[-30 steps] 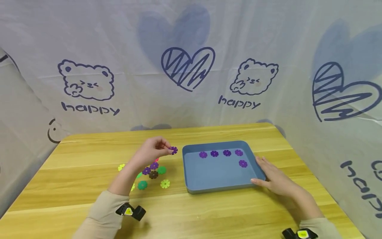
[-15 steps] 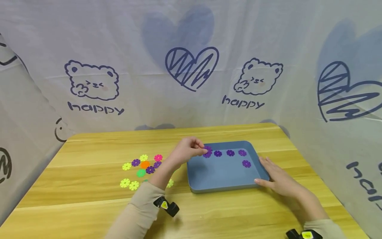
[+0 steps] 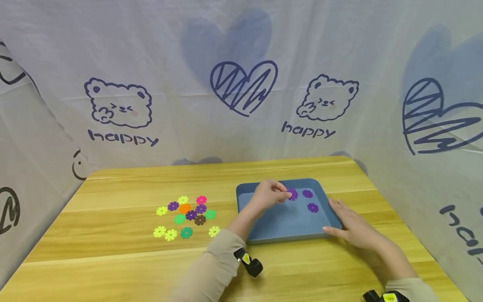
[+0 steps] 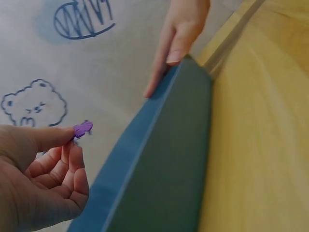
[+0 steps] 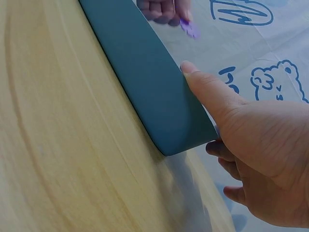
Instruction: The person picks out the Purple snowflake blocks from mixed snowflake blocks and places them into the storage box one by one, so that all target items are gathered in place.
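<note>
My left hand (image 3: 268, 196) reaches over the blue tray (image 3: 288, 224) and pinches a purple flower-shaped disc (image 4: 83, 128) between thumb and fingertips. In the left wrist view that disc sticks out past the fingertips, its other fingers curled under. Two more purple discs, one behind (image 3: 307, 193) and one in front (image 3: 312, 208), lie at the right of the tray floor. Others in its back row are hidden by the hand. My right hand (image 3: 349, 224) holds the tray's near right corner, thumb (image 5: 207, 87) at the near rim and fingers along the right wall.
Left of the tray, several flower-shaped discs are scattered on the wooden table (image 3: 113, 260): yellow (image 3: 159, 231), green (image 3: 186, 233), orange (image 3: 185, 208), pink (image 3: 201, 200), brown (image 3: 200, 219) and purple (image 3: 173, 206). A printed white cloth (image 3: 181, 105) hangs behind the table.
My left hand has carried the purple disc rightward from beside the loose discs, across the tray's left rim, to above the back row. My right hand keeps its place on the tray corner.
</note>
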Tool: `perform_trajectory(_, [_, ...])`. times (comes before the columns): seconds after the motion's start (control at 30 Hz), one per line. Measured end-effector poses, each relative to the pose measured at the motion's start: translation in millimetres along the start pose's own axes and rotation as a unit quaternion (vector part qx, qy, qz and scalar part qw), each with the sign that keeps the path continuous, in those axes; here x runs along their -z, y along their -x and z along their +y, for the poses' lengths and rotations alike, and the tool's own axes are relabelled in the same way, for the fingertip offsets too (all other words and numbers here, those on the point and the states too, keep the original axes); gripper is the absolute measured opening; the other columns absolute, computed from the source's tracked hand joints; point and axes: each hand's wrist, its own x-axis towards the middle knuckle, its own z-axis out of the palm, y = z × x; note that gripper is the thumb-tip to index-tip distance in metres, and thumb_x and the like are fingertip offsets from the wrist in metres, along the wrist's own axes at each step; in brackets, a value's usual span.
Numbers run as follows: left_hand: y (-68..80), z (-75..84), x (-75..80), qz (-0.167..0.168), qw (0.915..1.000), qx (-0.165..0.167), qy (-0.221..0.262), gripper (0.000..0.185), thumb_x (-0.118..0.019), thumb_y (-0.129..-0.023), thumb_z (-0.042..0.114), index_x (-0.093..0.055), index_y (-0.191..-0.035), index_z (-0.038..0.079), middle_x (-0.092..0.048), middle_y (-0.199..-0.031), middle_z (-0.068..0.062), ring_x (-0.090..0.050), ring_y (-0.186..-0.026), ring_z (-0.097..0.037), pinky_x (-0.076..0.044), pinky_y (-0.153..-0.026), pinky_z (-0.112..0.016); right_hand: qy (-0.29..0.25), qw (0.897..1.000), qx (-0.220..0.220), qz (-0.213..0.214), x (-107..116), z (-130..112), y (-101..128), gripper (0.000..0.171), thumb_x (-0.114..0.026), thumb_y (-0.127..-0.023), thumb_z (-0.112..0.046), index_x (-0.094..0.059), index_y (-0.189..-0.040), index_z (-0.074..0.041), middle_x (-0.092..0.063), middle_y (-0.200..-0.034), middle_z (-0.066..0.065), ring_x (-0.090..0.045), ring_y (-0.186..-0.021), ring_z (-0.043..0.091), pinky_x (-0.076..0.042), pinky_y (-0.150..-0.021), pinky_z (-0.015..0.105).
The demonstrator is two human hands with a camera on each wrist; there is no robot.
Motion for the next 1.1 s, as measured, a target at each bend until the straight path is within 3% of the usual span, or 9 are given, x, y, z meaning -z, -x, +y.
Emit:
perform_trajectory(0.3, [-12.5,-5.8,-35.3,0.028,0.9971,0.032,-0.062,0.011,-0.078,-0.083,0.015,-0.071,-0.079,0.007,-0.070,-0.073,-0.003,-0.062,-0.065,-0.012,-0.045,-0.057,-0.021,-0.003,1.000,-0.006,-0.004,-2,2,-1,0.092,-0.062,-0.090,-0.051,-0.019,-0.153,0.001,-0.021,-0.156,0.031,-0.016,-0.143,0.054,-0.018,-0.110,0.070])
perform_trajectory(0.53, [-21.9,-10.8,-46.8,0.044,0.9845,0.056,-0.160,0.016,-0.080,-0.079,0.011,-0.069,-0.067,0.008,-0.068,-0.060,-0.005,-0.056,-0.055,-0.010,-0.038,-0.053,-0.020,-0.001,1.000,-0.001,0.002,-2,2,0,0.091,-0.062,-0.091,-0.049,-0.021,-0.152,0.003,-0.021,-0.156,0.031,-0.017,-0.142,0.054,-0.019,-0.109,0.070])
perform_trajectory(0.7, [-21.7,-9.2,-49.5,0.038,0.9773,0.041,-0.204,0.017,-0.079,-0.080,0.009,-0.067,-0.068,0.009,-0.067,-0.061,-0.002,-0.058,-0.051,-0.009,-0.041,-0.053,-0.020,0.001,1.000,-0.002,0.003,-1,2,0,0.092,-0.062,-0.091,-0.050,-0.021,-0.152,0.003,-0.021,-0.156,0.031,-0.017,-0.142,0.054,-0.018,-0.110,0.069])
perform_trajectory(0.9, [-12.7,-3.0,-35.4,0.034,0.9774,0.020,-0.208,0.005,-0.075,-0.081,0.005,-0.070,-0.079,0.007,-0.071,-0.073,-0.004,-0.062,-0.055,-0.009,-0.047,-0.053,-0.019,0.002,1.000,0.002,0.004,-2,3,-1,0.091,-0.063,-0.091,-0.049,-0.021,-0.152,0.003,-0.022,-0.156,0.030,-0.018,-0.143,0.053,-0.019,-0.110,0.069])
perform_trajectory(1.1, [6.3,11.8,2.0,0.010,0.9851,0.004,-0.172,0.005,-0.071,-0.087,0.013,-0.069,-0.091,0.010,-0.070,-0.080,-0.002,-0.062,-0.068,-0.011,-0.048,-0.061,-0.024,0.002,1.000,0.009,0.008,-2,3,0,0.091,-0.063,-0.091,-0.049,-0.021,-0.152,0.004,-0.022,-0.156,0.031,-0.018,-0.142,0.054,-0.019,-0.110,0.069])
